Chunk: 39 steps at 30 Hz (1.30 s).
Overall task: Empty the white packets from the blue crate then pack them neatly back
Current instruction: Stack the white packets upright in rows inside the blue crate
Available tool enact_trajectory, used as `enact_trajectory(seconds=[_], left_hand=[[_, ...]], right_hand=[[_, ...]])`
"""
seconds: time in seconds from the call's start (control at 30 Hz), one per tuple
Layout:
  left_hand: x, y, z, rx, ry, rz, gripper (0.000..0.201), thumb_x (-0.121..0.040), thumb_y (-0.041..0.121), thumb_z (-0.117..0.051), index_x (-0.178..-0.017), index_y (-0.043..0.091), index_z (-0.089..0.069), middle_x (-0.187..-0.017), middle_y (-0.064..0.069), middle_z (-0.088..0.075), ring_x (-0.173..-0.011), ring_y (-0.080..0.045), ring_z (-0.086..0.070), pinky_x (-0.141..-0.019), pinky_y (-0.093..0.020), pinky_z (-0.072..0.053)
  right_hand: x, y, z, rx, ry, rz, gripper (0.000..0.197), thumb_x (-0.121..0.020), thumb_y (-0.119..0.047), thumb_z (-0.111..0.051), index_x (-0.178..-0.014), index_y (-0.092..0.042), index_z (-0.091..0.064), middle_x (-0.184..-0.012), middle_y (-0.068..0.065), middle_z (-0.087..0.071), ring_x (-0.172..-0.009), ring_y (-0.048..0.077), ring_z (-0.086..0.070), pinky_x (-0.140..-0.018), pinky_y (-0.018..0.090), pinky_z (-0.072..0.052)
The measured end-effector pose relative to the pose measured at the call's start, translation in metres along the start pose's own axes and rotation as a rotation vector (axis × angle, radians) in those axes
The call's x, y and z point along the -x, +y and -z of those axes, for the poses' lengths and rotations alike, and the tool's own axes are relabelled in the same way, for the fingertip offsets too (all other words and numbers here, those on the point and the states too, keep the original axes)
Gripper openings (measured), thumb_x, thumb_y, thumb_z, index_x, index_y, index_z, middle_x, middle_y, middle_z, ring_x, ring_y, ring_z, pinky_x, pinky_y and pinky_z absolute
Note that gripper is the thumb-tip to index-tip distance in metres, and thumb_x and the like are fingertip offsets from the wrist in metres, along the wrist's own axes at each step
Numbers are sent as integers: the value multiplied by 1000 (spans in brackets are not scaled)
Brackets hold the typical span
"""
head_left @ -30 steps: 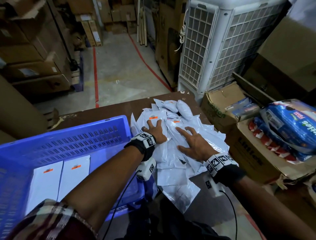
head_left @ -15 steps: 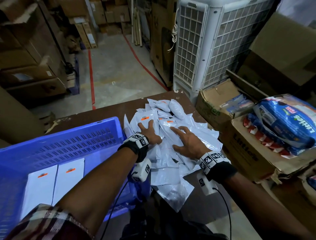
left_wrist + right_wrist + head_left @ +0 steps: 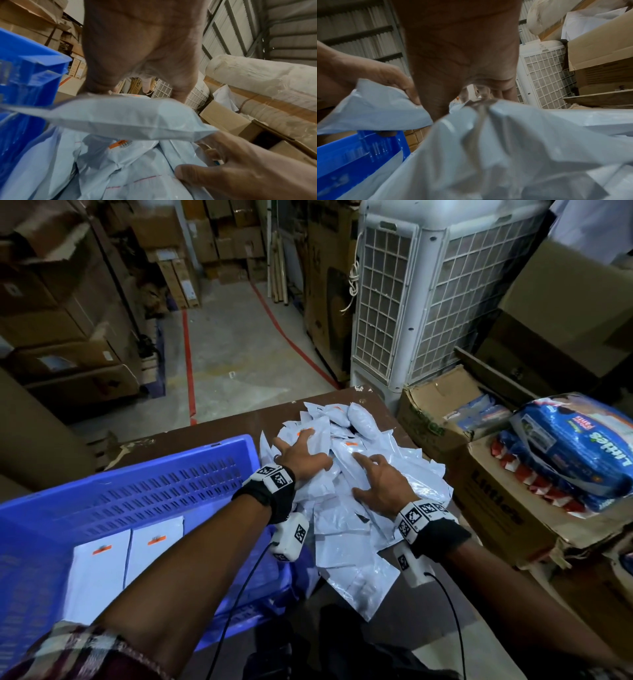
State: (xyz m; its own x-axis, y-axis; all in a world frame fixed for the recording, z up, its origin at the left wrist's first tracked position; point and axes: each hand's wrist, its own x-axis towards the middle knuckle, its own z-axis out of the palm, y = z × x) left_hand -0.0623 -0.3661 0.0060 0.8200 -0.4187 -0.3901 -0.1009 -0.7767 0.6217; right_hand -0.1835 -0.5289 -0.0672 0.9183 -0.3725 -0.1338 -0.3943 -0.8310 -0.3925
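Both hands are sliding farther up the white packets (image 3: 346,494) at 1 o'clock of the blue crate (image 3: 144,491): left hand (image 3: 301,457) lifting one, right hand (image 3: 383,487) spread flat. Better taking one aligned packet at a time.

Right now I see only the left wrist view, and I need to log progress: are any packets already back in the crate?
Observer: Yes. The head view shows two white packets lying flat, side by side, on the floor of the blue crate.
Operator: Where is the rest?
Observer: In a loose pile on the brown table, just right of the crate, with the right hand spread flat on it.
Operator: Is the left hand really gripping that raised packet?
Observer: It looks so. In the right wrist view, the left hand has its fingers curled over the edge of the raised packet.
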Motion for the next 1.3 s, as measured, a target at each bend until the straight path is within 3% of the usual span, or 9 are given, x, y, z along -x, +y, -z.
enact_trajectory(seconds=[0.3,0.4,0.53,0.67,0.83,0.97,1.1,1.2,1.3], left_hand=[[24,-11,30,168,61,-92,80,-54,39,-65,-131,50,-46,-121,-5,-22,-120,-34,-43,-106,-41,-43],[31,-18,43,97,39,-103,84,-62,41,-63,-142,49,-38,-135,-11,-20,-131,-36,-40,-113,-38,-36],[43,-31,51,5,10,-84,98,-61,44,-57,-152,46,-22,-158,-29,-7,-149,-34,-10,-118,-42,-25],[49,-35,54,15,-8,-117,102,-61,41,-58,-154,44,-16,-161,-21,-15,-151,-30,-5,-118,-40,-22],[53,-34,67,121,41,-150,108,-58,28,-67,-150,49,-16,-150,-21,-34,-140,-34,-30,-104,-34,-41],[52,-41,87,188,108,-177,101,-77,20,-71,-153,49,-11,-147,-21,-26,-133,-29,-37,-73,-18,-38],[58,-56,119,188,225,-197,99,-72,31,-75,-151,49,-18,-129,-11,-31,-108,-24,-45,-79,-23,-41],[64,-77,147,210,263,-161,101,-63,40,-74,-149,48,-23,-124,-6,-28,-106,-28,-50,-84,-26,-45],[70,-106,170,203,307,-102,92,-70,38,-76,-148,45,-26,-128,-7,-28,-106,-29,-46,-88,-29,-44]], right_hand=[[1,-15,13,-49,46,-75,83,-79,-40,-74,-150,-37,-30,-136,10,-46,-113,31,-56,-96,38,-48],[4,-23,10,-39,10,-103,78,-82,-40,-73,-149,-37,-33,-137,10,-46,-117,30,-55,-98,38,-46],[7,-33,3,-51,9,-139,71,-85,-40,-72,-146,-34,-36,-133,11,-47,-115,31,-56,-97,38,-47],[9,-39,5,-62,36,-163,65,-80,-37,-75,-134,-34,-40,-119,11,-53,-101,31,-59,-88,37,-48],[12,-45,25,-128,80,-127,67,-75,-29,-79,-132,-32,-44,-113,13,-60,-96,30,-60,-77,32,-47],[11,-63,57,-226,154,-48,71,-73,-23,-84,-135,-26,-50,-118,16,-62,-106,31,-60,-89,40,-52],[10,-97,88,-340,193,43,62,-75,-27,-85,-129,-32,-55,-121,7,-61,-106,22,-59,-87,38,-54],[9,-134,97,-387,184,129,57,-75,-30,-84,-126,-31,-58,-124,-1,-59,-109,16,-57,-92,32,-49],[8,-176,92,-372,116,185,57,-74,-31,-85,-125,-27,-59,-116,-3,-60,-107,13,-56,-86,24,-42]])
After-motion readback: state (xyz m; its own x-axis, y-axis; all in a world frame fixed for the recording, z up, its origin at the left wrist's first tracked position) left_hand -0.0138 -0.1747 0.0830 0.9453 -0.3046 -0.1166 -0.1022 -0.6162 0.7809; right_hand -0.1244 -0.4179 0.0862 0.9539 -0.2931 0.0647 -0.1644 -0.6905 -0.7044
